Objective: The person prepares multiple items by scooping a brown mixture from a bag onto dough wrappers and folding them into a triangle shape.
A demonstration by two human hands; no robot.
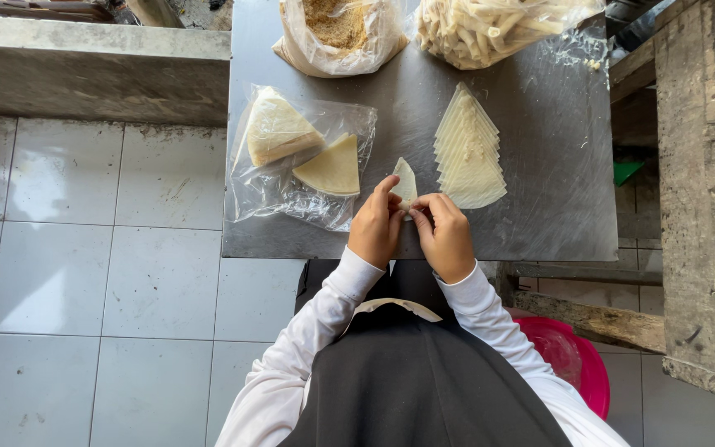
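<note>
Pale wrapper wedge (405,182) pinched between left hand (374,228) and right hand (447,236), tip protruding above fingertips.

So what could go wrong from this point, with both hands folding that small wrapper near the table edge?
1. The wrapper looks thin; pinched by the left hand and right hand, it might tear.
2. The work sits close to the table edge, so the piece could slip off onto the floor.
3. The fanned stack lies right beside the right hand; a nudge could scatter it.
</note>
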